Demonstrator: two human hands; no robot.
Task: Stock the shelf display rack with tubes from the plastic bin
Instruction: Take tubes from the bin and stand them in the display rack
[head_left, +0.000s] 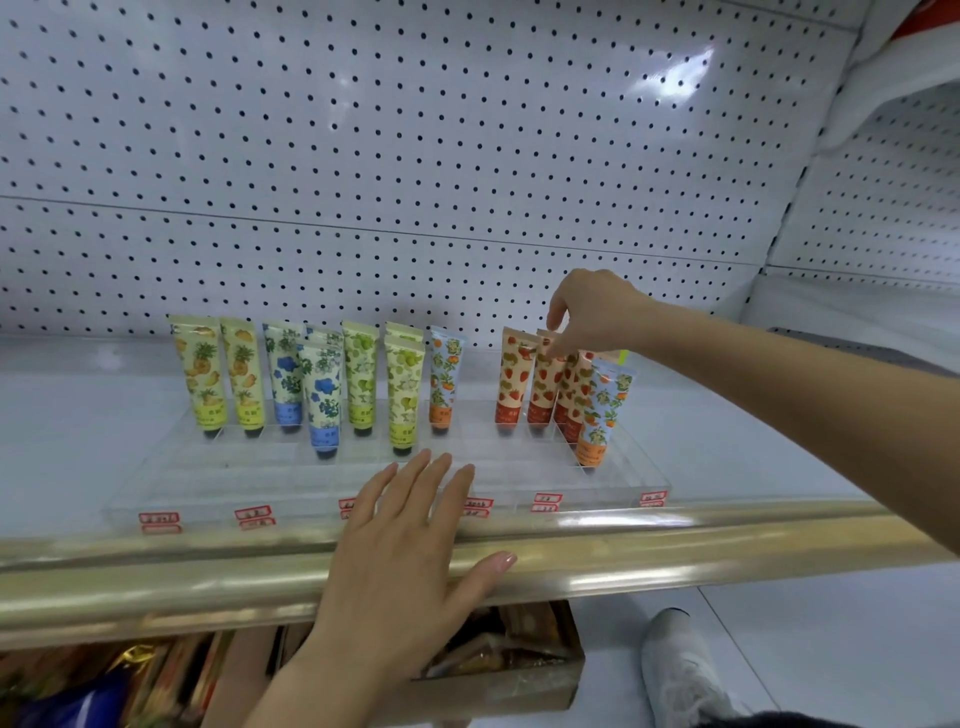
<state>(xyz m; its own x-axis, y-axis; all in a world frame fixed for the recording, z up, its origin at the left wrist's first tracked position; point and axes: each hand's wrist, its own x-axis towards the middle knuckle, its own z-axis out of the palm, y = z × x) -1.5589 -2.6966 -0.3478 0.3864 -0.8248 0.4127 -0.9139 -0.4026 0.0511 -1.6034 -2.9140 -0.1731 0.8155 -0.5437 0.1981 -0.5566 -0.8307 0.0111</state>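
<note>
The right hand (592, 306) pinches the top edge of a strawberry-print tube (544, 387), which stands cap-down in the clear display rack (208, 478) just below its fingertips. The left hand (410, 540) lies open and flat, its straight fingers over the rack's front edge and its thumb on the gold shelf rail (675, 540).

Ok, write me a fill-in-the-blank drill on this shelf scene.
The right hand pinches a tube printed with ____.
The left hand, fingers straight, holds ____.
The two leftmost tubes in the clear display rack show ____.
Missing: strawberries; nothing; pineapples.
</note>
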